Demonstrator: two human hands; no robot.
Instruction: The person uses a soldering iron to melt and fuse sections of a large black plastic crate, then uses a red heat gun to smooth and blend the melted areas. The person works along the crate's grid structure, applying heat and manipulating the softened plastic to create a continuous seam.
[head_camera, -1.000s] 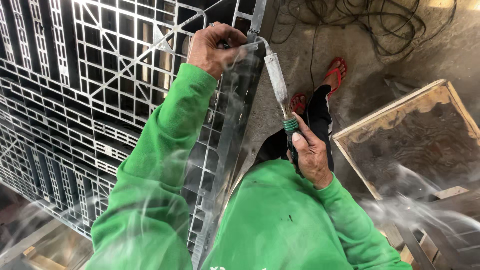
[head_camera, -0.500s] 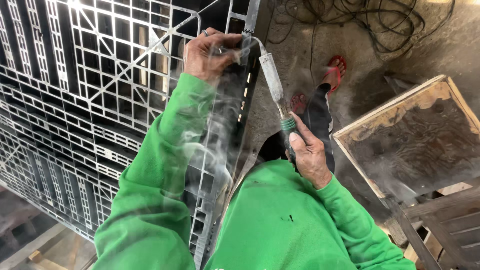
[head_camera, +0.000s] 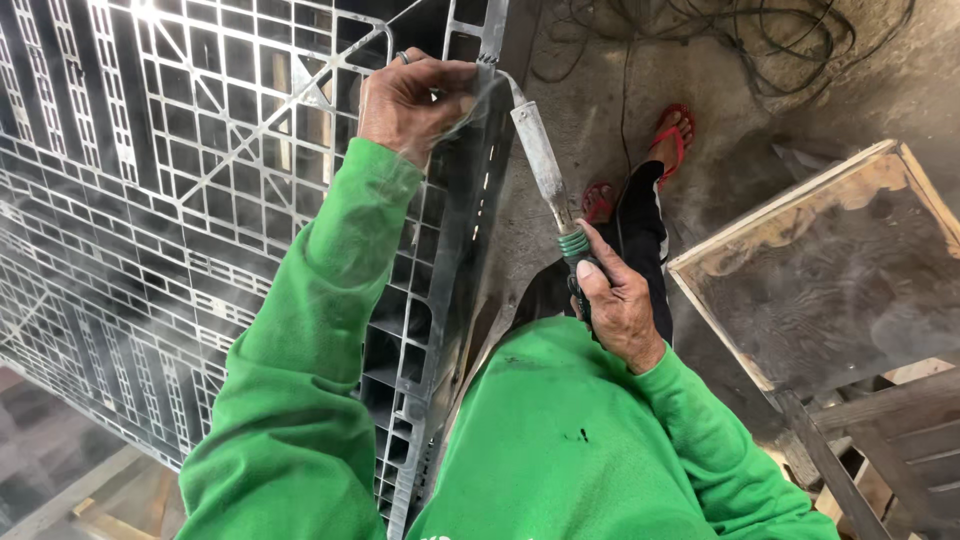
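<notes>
A large grey plastic grid pallet (head_camera: 180, 200) stands on edge at the left. My left hand (head_camera: 410, 100) presses on its upper right edge, fingers curled over the rim. My right hand (head_camera: 615, 310) grips the green-collared handle of a long metal heating tool (head_camera: 540, 160). The tool's bent tip touches the pallet edge right beside my left fingers. Thin smoke drifts around the tip and over my green sleeves.
A wooden-framed box (head_camera: 830, 270) sits at the right, with wooden slats (head_camera: 880, 440) below it. Black cables (head_camera: 740, 40) lie coiled on the concrete floor at the top. My feet in red sandals (head_camera: 670, 140) stand below the tool.
My left hand has shifted slightly left and down along the pallet's edge. The tool's tip stays against that edge, and the smoke has thinned.
</notes>
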